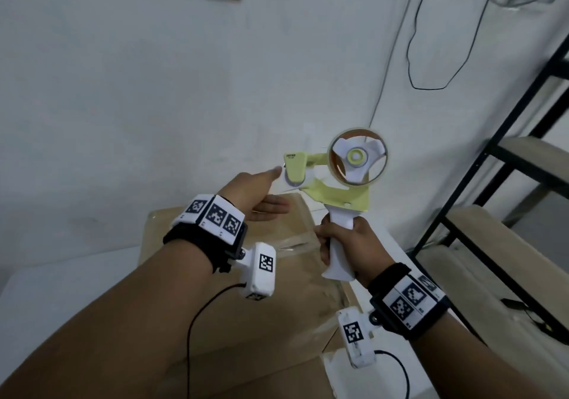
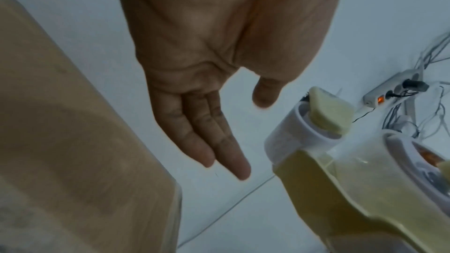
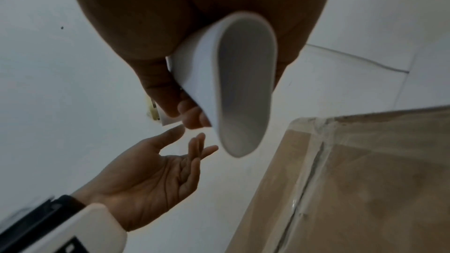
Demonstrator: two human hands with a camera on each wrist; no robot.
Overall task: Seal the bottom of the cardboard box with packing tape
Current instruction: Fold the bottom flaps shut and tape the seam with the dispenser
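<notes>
The brown cardboard box (image 1: pixel 246 291) lies below my arms, with clear tape strips over its seam (image 3: pixel 309 176). My right hand (image 1: pixel 348 251) grips the white handle (image 3: pixel 233 84) of a yellow and white tape dispenser (image 1: pixel 341 180), held upright above the box's far edge. Its tape roll (image 1: pixel 358 155) faces me. My left hand (image 1: pixel 261 195) is open with straight fingers (image 2: pixel 219 141), its thumb close to the dispenser's front roller (image 2: pixel 299 128), apart from it. The box edge (image 2: pixel 73 141) shows left of that hand.
A white wall stands close behind the box. A black metal rack with pale shelves (image 1: pixel 498 214) is at the right. Cables hang on the wall (image 1: pixel 431 60), and a power strip (image 2: pixel 394 88) with wires lies on the white floor.
</notes>
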